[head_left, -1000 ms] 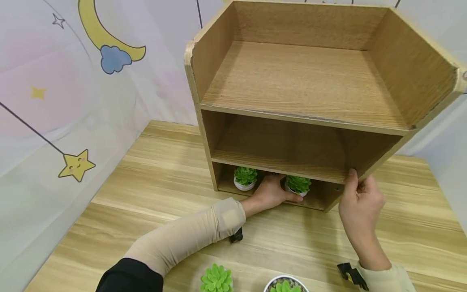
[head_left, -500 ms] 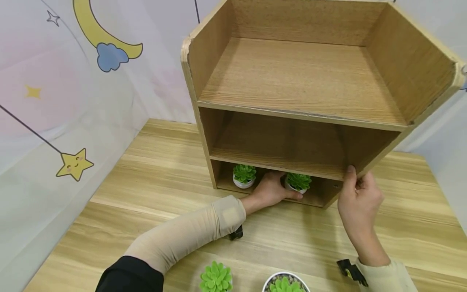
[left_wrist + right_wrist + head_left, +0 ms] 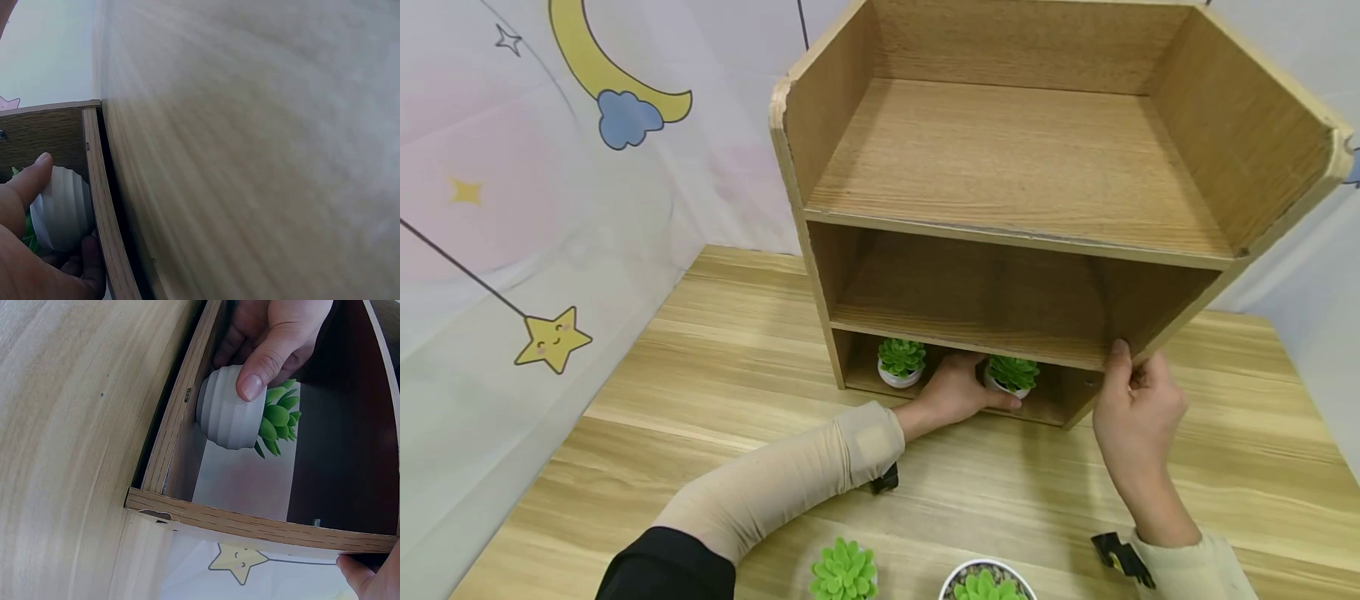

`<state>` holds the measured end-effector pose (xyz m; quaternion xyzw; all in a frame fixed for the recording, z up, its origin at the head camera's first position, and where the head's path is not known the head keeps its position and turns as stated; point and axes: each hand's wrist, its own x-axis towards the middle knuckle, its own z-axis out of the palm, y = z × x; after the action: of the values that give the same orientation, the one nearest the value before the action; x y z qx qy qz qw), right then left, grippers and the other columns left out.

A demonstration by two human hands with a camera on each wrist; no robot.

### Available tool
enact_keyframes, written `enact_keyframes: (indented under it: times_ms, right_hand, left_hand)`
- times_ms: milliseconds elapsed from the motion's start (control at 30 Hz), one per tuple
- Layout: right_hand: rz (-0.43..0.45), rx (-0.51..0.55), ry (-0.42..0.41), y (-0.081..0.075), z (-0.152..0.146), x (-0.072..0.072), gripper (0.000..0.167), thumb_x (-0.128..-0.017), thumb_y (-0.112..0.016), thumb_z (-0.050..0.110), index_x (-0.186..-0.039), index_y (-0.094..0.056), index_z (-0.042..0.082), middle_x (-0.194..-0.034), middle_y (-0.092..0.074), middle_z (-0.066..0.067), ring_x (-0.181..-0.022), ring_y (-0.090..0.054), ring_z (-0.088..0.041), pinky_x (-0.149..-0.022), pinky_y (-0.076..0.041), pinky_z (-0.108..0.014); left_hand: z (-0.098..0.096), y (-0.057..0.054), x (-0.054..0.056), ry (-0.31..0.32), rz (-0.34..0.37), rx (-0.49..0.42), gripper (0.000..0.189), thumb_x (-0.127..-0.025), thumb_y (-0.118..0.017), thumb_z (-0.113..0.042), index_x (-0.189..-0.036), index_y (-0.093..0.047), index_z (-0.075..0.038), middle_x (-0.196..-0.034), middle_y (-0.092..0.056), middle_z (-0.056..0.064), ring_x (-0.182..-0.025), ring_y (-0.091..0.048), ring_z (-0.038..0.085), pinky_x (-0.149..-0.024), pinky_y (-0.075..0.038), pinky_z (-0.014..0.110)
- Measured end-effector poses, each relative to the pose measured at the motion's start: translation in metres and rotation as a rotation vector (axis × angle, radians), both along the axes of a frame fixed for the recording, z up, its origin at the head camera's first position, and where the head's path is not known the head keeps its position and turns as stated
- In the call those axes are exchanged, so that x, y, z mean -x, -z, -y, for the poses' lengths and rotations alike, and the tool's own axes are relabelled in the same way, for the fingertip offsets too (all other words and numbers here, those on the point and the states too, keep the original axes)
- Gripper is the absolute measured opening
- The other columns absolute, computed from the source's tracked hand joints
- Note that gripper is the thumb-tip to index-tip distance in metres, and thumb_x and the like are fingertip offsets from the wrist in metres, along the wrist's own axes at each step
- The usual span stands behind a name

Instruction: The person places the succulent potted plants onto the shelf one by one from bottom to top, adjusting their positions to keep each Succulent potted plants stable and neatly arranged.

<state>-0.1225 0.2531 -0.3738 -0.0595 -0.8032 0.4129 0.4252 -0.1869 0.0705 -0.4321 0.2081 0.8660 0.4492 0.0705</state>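
In the bottom compartment of a wooden shelf unit (image 3: pixel 1022 167), my left hand (image 3: pixel 953 390) holds a potted succulent (image 3: pixel 1013 373). The right wrist view shows its ribbed white pot (image 3: pixel 228 412), with the left thumb lying across the side and the other fingers partly hidden behind. My right hand (image 3: pixel 1141 421) grips the shelf's right side panel near the middle board, thumb on the front edge; its fingertips behind the panel are hidden. Left of my left hand stands a second potted succulent (image 3: pixel 901 362) in the same compartment.
Close to me on the wooden table (image 3: pixel 700 367) stand a light green succulent (image 3: pixel 844 570) and a white pot (image 3: pixel 951 583) with pebbles and a green plant, cut off by the frame. A patterned cloth wall (image 3: pixel 640 200) rises behind and at the left.
The head view has shifted slightly. Both hands keep their places, the left at the potted succulent and the right on the shelf's side.
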Motion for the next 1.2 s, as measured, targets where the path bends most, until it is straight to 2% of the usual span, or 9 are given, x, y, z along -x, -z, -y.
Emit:
enact_keyframes:
  times_ms: [333,533,833,1200]
  right_hand:
    - [0.009,0.008,0.002,0.0003,0.0003,0.0001,0.024,-0.098,-0.056,0.011,-0.087,-0.066,-0.008,-0.068,-0.063,-0.011,-0.058,-0.049,0.004,-0.050,-0.033,-0.009]
    - [-0.014,-0.003,-0.006,0.0000,0.0003,0.0001,0.026,-0.098,-0.055,0.011,-0.086,-0.065,-0.010,-0.066,-0.059,0.002,-0.057,-0.049,0.004,-0.051,-0.034,-0.009]
    - [-0.039,-0.046,0.001,0.0030,-0.0025,0.0020,0.028,-0.098,-0.054,0.012,-0.080,-0.062,-0.008,-0.063,-0.053,0.013,-0.053,-0.043,0.001,-0.047,-0.031,-0.011]
    - [-0.034,-0.038,0.003,0.0013,-0.0010,0.0009,0.026,-0.098,-0.055,0.010,-0.081,-0.063,-0.008,-0.062,-0.056,0.001,-0.051,-0.043,0.001,-0.045,-0.029,-0.011]
  left_hand:
    - [-0.0007,-0.0001,0.0010,-0.001,0.013,0.019,0.080,-0.073,-0.088,-0.038,-0.141,-0.054,-0.012,-0.139,-0.054,0.002,-0.127,-0.047,0.013,-0.100,-0.038,0.019]
    - [-0.0003,-0.0008,0.0005,0.003,0.024,0.014,0.080,-0.074,-0.088,-0.038,-0.142,-0.054,-0.012,-0.140,-0.054,0.002,-0.128,-0.046,0.013,-0.101,-0.037,0.020]
    - [0.0016,-0.0029,-0.0016,0.005,0.039,0.016,0.084,-0.073,-0.088,-0.037,-0.144,-0.050,-0.012,-0.141,-0.052,0.003,-0.128,-0.046,0.014,-0.101,-0.039,0.021]
    - [0.0050,-0.0061,-0.0031,0.016,0.063,-0.024,0.090,-0.074,-0.088,-0.037,-0.149,-0.044,-0.016,-0.145,-0.048,0.001,-0.131,-0.041,0.011,-0.102,-0.037,0.022]
